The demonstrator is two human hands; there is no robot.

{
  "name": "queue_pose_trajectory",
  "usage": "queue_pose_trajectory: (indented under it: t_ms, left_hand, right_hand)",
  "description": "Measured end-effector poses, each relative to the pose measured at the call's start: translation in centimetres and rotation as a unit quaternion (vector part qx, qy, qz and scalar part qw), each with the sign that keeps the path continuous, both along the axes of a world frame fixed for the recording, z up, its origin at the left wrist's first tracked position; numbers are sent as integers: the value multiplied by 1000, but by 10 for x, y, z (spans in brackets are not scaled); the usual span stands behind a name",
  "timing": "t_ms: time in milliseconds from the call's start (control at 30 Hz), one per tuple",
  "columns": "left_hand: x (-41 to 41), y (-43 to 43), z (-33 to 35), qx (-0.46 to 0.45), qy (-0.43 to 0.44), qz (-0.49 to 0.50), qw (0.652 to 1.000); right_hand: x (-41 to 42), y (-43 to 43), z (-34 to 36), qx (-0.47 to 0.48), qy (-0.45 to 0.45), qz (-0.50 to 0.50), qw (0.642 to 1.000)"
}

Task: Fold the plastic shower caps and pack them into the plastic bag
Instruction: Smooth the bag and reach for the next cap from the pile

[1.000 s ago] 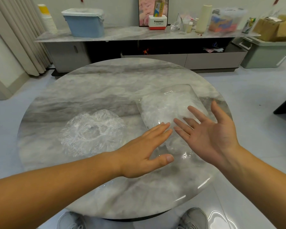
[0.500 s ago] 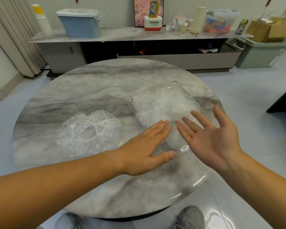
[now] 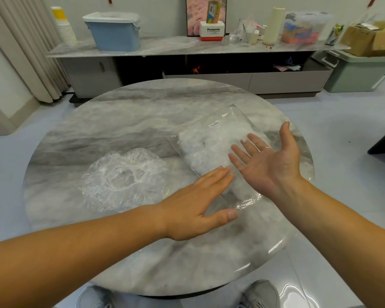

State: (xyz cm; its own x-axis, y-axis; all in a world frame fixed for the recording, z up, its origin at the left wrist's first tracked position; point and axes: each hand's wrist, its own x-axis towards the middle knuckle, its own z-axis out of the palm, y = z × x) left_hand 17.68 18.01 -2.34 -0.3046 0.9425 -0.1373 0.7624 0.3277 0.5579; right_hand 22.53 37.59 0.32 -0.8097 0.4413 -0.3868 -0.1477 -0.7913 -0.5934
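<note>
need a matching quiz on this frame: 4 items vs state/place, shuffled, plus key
Items:
1. shower cap
2. plastic bag
3. left hand
4. right hand

States:
A. palm up
B. bears a small white label
C. palm down
D. lies spread open on the table, untouched

Pairs: 1-D, 2-B, 3-C, 4-A

I count one worktop [image 3: 125, 116] carrying one loose shower cap [image 3: 122, 178] and one plastic bag [image 3: 218, 138]. Hands in view: two, left hand [image 3: 193, 207] and right hand [image 3: 271, 165]. Below: two grey shoes [image 3: 261, 293].
</note>
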Motion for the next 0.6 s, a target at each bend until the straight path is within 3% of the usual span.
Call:
queue_pose_trajectory:
  t_ms: [233, 433, 600]
  left_hand:
    - [-4, 3, -1, -7, 18, 3, 1000]
    - [-2, -5, 2, 44, 8, -6, 999]
    - [-15, -46, 2, 23, 32, 121, 992]
  right_hand:
    - [47, -4, -5, 36, -17, 27, 999]
    - [65, -17, 8, 256, -101, -1, 961]
    - [49, -54, 15, 331, -43, 143, 932]
